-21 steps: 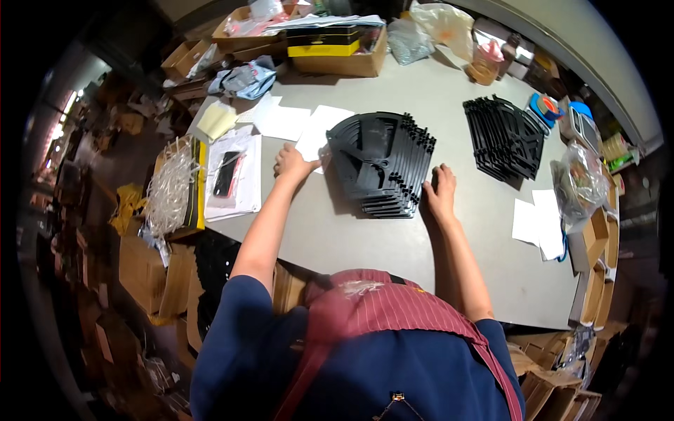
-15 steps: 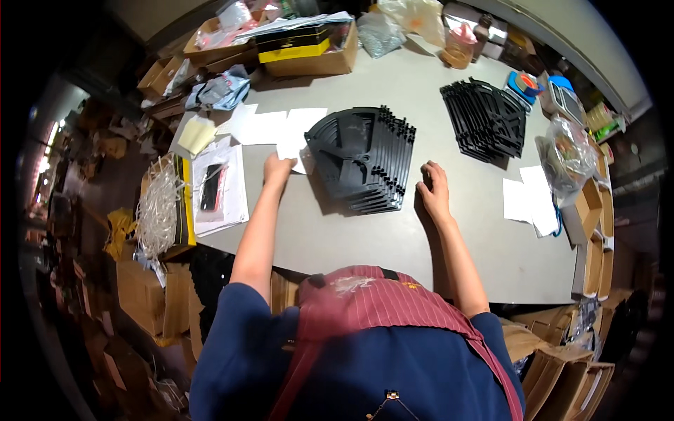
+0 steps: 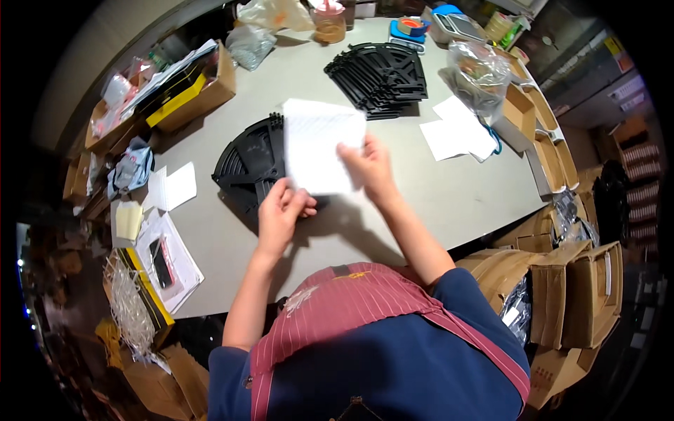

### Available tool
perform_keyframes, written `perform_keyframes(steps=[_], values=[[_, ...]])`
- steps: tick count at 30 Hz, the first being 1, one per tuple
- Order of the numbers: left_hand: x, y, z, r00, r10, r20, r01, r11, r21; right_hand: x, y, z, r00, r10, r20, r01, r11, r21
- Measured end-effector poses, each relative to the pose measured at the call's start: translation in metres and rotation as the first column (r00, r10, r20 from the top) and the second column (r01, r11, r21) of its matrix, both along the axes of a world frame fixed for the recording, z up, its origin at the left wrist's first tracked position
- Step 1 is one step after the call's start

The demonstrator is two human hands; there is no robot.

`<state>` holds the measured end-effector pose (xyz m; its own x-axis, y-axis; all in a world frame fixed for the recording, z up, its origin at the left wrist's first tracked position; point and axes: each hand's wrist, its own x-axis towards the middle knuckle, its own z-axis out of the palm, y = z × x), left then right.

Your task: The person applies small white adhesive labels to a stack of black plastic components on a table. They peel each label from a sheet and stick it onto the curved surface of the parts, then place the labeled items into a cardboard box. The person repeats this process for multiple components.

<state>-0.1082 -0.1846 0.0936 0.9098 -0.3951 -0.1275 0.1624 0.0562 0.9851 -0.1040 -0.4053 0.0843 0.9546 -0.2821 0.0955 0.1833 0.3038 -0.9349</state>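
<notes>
White paper (image 3: 316,151), motion-blurred, in right hand (image 3: 372,168); black stack (image 3: 251,160), partly hidden behind

White paper (image 3: 319,154) raised in front of black stack (image 3: 247,151)

The paper is roughly rectangular, slightly blurred, with faint marks across its top. The right hand (image 3: 371,172) pinches its right side; the left hand (image 3: 279,216) is at its lower left corner, its grip unclear. Fan-shaped, with cut-out openings, the stack lies on the table (image 3: 435,210), its right part hidden by the paper.

workshop, grey worktable (image 3: 435,203), stacked black plastic parts (image 3: 251,153), cardboard boxes (image 3: 551,309), tape roll (image 3: 411,27)
</notes>
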Motion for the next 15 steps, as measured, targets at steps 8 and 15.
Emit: perform_keyframes(steps=[8,15], values=[[0.112,0.152,-0.055,0.835,0.482,0.266,-0.529,0.836,0.146,-0.028,-0.325,-0.164,0.582,-0.812,-0.047,0.682,0.518,-0.517],[0.186,0.266,-0.092,0.597,0.372,0.711,-0.749,-0.058,0.660,-0.086,-0.414,-0.168,0.588,-0.712,-0.383,0.420,0.674,-0.608]])
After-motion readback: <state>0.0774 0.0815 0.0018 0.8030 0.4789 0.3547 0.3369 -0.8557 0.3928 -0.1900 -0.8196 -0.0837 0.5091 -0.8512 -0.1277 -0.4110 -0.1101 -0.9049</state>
